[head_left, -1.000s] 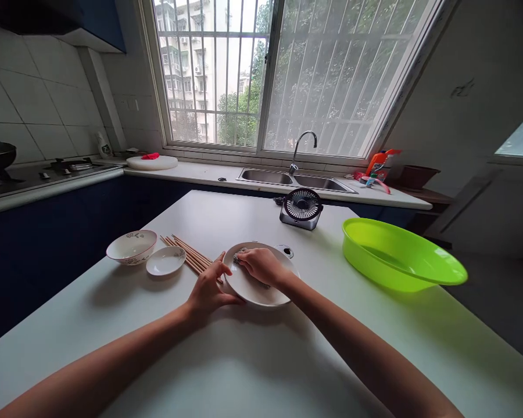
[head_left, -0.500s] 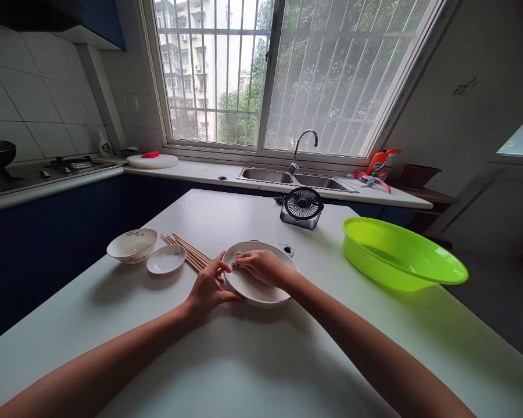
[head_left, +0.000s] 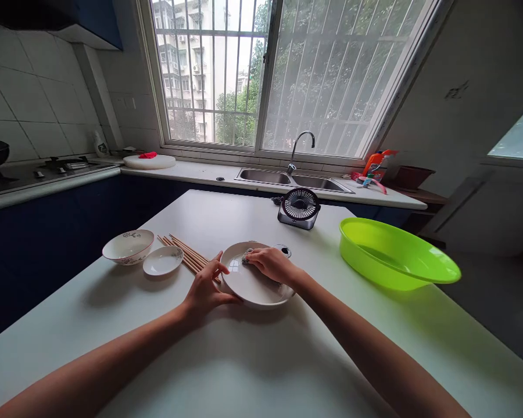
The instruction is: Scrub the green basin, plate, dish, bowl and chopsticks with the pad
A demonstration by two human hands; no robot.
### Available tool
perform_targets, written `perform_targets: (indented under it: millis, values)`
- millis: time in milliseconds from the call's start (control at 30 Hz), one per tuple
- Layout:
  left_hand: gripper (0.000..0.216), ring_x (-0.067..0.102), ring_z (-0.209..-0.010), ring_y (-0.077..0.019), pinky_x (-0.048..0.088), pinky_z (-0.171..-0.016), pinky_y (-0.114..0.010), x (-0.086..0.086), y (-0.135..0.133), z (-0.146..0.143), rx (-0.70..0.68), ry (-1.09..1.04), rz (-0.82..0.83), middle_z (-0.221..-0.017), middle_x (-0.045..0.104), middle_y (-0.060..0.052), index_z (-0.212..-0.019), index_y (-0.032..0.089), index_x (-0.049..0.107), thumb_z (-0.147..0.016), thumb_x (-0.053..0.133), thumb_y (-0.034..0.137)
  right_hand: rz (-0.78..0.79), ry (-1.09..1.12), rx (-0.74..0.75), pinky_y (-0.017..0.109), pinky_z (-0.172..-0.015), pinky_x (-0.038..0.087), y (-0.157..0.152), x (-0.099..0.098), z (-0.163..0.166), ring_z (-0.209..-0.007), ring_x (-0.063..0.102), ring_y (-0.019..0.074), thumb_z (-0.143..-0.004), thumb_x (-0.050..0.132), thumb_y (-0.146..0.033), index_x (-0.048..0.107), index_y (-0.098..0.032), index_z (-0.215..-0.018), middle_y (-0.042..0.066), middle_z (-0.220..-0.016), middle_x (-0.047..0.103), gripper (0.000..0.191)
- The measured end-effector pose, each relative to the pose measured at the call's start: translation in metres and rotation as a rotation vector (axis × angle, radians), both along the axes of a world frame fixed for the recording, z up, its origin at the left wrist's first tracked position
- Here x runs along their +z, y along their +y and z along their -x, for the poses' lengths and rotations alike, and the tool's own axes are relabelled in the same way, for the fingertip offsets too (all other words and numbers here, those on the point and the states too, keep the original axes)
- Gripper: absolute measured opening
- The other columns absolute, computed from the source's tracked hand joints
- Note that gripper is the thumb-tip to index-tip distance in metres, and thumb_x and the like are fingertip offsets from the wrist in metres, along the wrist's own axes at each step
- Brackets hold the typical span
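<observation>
A wide white dish with a raised rim [head_left: 249, 290] sits on the table in front of me. My left hand [head_left: 208, 285] grips its left edge, thumb low on the outside and fingers over the rim. Inside the dish, my right hand [head_left: 271, 265] presses a small grey scouring pad [head_left: 246, 256] against the inner surface; the fingers cover part of the pad. To the left lie several wooden chopsticks [head_left: 192, 253], a small white saucer [head_left: 163, 261] and a patterned bowl [head_left: 128, 248].
A green plastic basin [head_left: 375, 270] stands at the table's right edge. Beyond the dish are a small black fan [head_left: 300, 207] and a dark round item [head_left: 283, 250], partly hidden. A double sink [head_left: 265, 176] with a tap lies under the window.
My right hand has slid the scouring pad a little to the right, away from the dish's left rim. My left hand keeps its hold. The view has shifted slightly.
</observation>
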State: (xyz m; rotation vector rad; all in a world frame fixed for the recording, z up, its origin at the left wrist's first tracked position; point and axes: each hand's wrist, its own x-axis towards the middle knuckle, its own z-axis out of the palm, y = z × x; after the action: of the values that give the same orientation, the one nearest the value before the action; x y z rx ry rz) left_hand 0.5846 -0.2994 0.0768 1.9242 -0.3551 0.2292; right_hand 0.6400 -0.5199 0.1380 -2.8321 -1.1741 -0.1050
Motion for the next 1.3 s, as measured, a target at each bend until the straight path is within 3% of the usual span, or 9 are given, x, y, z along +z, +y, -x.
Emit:
perform_targets:
  millis: [133, 267, 367, 533, 767, 933, 1100, 1200, 1300]
  values:
    - [0.054, 0.069, -0.102, -0.0298, 0.057, -0.087, -0.042, 0.001, 0.000, 0.000, 0.014, 0.010, -0.008, -0.138, 0.058, -0.019, -0.084, 0.017, 0.060, -0.043, 0.093, 0.031, -0.106, 0.023, 0.128, 0.025, -0.078, 0.046, 0.008, 0.002, 0.021, -0.094, 0.068, 0.0178, -0.100, 0.043, -0.014, 0.072, -0.023, -0.103, 0.006, -0.113, 0.073, 0.031]
    - [0.055, 0.069, -0.104, -0.0301, 0.057, -0.088, -0.041, 0.002, -0.001, 0.000, -0.002, 0.017, 0.051, -0.141, 0.055, -0.022, -0.087, 0.017, 0.062, -0.043, 0.093, 0.028, -0.180, 0.064, 0.305, 0.026, -0.080, 0.049, 0.012, 0.004, 0.036, -0.099, 0.068, 0.0174, -0.101, 0.042, -0.019, 0.073, -0.023, -0.100, 0.003, -0.112, 0.073, 0.031]
    - [0.055, 0.068, -0.106, -0.0302, 0.055, -0.093, -0.043, 0.002, -0.002, 0.000, 0.000, 0.012, 0.051, -0.138, 0.057, -0.021, -0.086, 0.017, 0.060, -0.043, 0.093, 0.028, -0.183, 0.073, 0.349, 0.027, -0.087, 0.050, 0.011, 0.003, 0.037, -0.108, 0.066, 0.0167, -0.101, 0.043, -0.019, 0.072, -0.022, -0.105, 0.003, -0.119, 0.072, 0.030]
    - [0.057, 0.069, -0.104, -0.0302, 0.056, -0.090, -0.040, 0.001, -0.002, 0.002, 0.000, 0.007, 0.049, -0.113, 0.070, -0.015, -0.083, 0.017, 0.058, -0.042, 0.094, 0.033, -0.088, 0.026, 0.255, 0.029, -0.090, 0.051, 0.006, -0.001, 0.023, -0.108, 0.066, 0.0177, -0.099, 0.045, -0.013, 0.071, -0.021, -0.110, 0.005, -0.122, 0.070, 0.029]
    - [0.062, 0.070, -0.101, -0.0292, 0.059, -0.084, -0.038, 0.000, -0.001, 0.002, -0.004, -0.003, 0.040, -0.116, 0.069, -0.016, -0.090, 0.016, 0.062, -0.042, 0.095, 0.038, 0.105, -0.021, -0.030, 0.027, -0.075, 0.048, -0.015, 0.002, 0.007, -0.090, 0.070, 0.0211, -0.094, 0.044, -0.005, 0.071, -0.014, -0.098, 0.011, -0.101, 0.073, 0.028]
    - [0.064, 0.068, -0.106, -0.0314, 0.057, -0.090, -0.040, 0.001, -0.003, 0.001, -0.005, -0.025, 0.046, -0.117, 0.069, -0.016, -0.092, 0.016, 0.063, -0.041, 0.095, 0.037, 0.114, -0.023, -0.068, 0.027, -0.070, 0.045, -0.022, 0.002, 0.000, -0.085, 0.069, 0.0220, -0.091, 0.044, -0.003, 0.070, -0.013, -0.091, 0.013, -0.095, 0.073, 0.028]
    - [0.058, 0.068, -0.107, -0.0320, 0.056, -0.091, -0.040, 0.002, -0.004, 0.000, -0.005, -0.013, 0.041, -0.119, 0.068, -0.017, -0.083, 0.016, 0.061, -0.041, 0.095, 0.034, 0.085, -0.008, 0.029, 0.025, -0.073, 0.042, -0.015, 0.004, 0.010, -0.087, 0.066, 0.0176, -0.095, 0.045, -0.008, 0.071, -0.016, -0.092, 0.008, -0.098, 0.073, 0.027]
    - [0.057, 0.068, -0.107, -0.0328, 0.058, -0.083, -0.038, 0.001, -0.003, 0.000, -0.018, 0.017, 0.041, -0.124, 0.066, -0.019, -0.082, 0.016, 0.059, -0.042, 0.095, 0.033, 0.021, -0.014, 0.160, 0.026, -0.071, 0.041, -0.006, 0.005, 0.024, -0.081, 0.065, 0.0157, -0.097, 0.045, -0.011, 0.072, -0.018, -0.093, 0.006, -0.100, 0.073, 0.028]
    - [0.055, 0.066, -0.112, -0.0341, 0.058, -0.084, -0.038, 0.002, -0.003, 0.002, -0.020, 0.020, 0.043, -0.132, 0.061, -0.020, -0.082, 0.016, 0.059, -0.042, 0.094, 0.031, 0.007, -0.033, 0.307, 0.026, -0.069, 0.041, 0.003, 0.006, 0.038, -0.082, 0.064, 0.0160, -0.098, 0.048, -0.017, 0.072, -0.019, -0.095, 0.006, -0.102, 0.073, 0.024]
